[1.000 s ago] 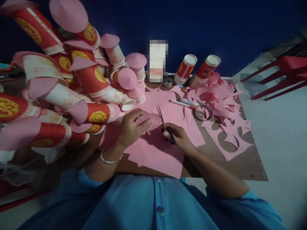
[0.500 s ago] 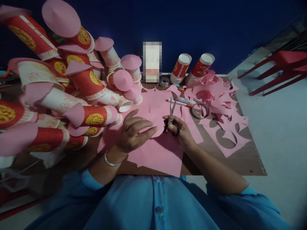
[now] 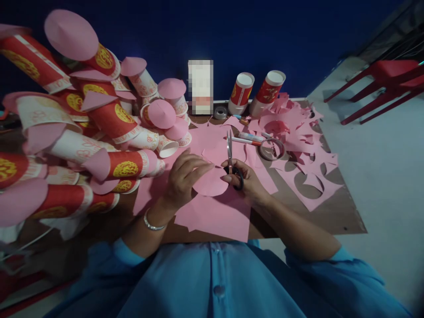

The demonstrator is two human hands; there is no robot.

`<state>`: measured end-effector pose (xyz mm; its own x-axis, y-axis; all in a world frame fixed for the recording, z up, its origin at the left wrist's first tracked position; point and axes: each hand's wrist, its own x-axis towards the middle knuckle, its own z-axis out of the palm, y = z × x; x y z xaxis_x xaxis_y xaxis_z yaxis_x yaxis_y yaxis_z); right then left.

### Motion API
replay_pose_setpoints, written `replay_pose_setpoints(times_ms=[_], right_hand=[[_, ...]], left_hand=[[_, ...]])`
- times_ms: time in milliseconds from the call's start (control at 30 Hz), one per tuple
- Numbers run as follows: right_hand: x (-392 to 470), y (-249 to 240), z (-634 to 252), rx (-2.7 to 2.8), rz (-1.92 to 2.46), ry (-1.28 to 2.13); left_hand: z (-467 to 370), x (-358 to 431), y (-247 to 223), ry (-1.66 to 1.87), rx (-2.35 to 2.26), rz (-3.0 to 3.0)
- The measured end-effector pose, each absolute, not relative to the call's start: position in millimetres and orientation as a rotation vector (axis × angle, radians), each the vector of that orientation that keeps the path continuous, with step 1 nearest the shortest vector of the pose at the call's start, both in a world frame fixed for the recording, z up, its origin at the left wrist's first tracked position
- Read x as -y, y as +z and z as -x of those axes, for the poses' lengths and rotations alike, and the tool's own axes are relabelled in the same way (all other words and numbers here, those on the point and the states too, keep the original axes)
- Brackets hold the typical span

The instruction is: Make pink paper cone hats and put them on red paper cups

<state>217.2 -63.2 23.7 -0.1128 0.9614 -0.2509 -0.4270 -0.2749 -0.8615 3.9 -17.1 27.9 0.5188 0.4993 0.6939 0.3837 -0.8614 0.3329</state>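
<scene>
A round pink paper disc [image 3: 211, 183] is pinched at its left edge by my left hand [image 3: 185, 176], whose fingers lie together over its upper side. My right hand [image 3: 250, 182] grips black-handled scissors [image 3: 229, 152], blades pointing away from me and slightly parted. The fingertips of my right hand are close to the disc's right edge. Beneath both hands, pink paper sheets [image 3: 215, 218] overlap on the brown table [image 3: 344, 218].
Paper-cup towers [image 3: 124, 168] with pink cones crowd the left side. Two red-and-white cup stacks [image 3: 243, 92] stand at the back. Pink scraps [image 3: 288, 123], a tape roll [image 3: 272, 149] and pens [image 3: 247, 140] lie on the right. A red stool [image 3: 380, 84] stands beyond.
The fingers of my left hand have drawn together on the disc, and more of its surface shows. The scissors have shifted slightly left. The whole view has turned a little.
</scene>
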Motion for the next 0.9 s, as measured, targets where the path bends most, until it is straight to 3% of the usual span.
replay_pose_setpoints(times_ms=[133, 267, 400, 900], right_hand=[[61.5, 21.5, -218.2, 0.735, 1.032, 1.598], [58.6, 15.2, -219.6, 0.777, 1.095, 1.417], [57.9, 11.2, -219.0, 0.852, 1.098, 1.384], [63.5, 19.1, -217.5, 1.179, 1.219, 1.528]], left_hand=[[-6.9, 19.3, 30.0, 1.114, -0.866, -2.408], [-13.9, 23.1, 33.5, 1.066, -1.249, -1.69], [-15.5, 20.6, 37.7, 1.057, -1.252, -1.286], [-7.1, 13.3, 41.7, 1.033, -1.381, -1.354]])
